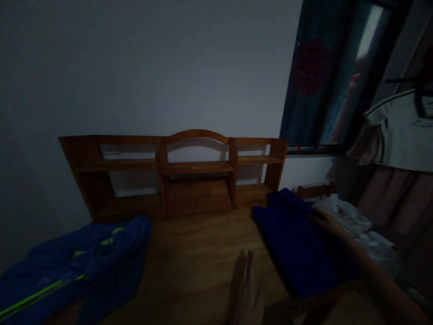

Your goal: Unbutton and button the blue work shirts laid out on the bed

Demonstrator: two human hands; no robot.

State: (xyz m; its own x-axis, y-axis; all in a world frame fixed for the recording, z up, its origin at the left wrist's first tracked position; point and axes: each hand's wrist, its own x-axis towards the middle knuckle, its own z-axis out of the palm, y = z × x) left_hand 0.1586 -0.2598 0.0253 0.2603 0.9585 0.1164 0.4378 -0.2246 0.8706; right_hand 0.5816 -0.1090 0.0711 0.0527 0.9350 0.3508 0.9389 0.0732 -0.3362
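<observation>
A dark blue folded cloth (297, 243), perhaps a garment, lies on the right side of the wooden desk (192, 253). My right hand (327, 223) reaches over its far right part, with fingers stretched out flat on or just above the fabric. At the bottom middle, my left hand (249, 295) stands on edge at the desk top, left of the cloth. Its fingers are straight and hold nothing. A crumpled blue jacket (101, 262) with yellow-green stripes lies at the left of the desk, apart from both hands.
A wooden shelf unit (199, 168) stands along the desk's back against the wall. White plastic bags (345, 214) sit beyond the right edge. A white shirt (402, 128) hangs at the right, near a dark window (321, 76). The room is dim.
</observation>
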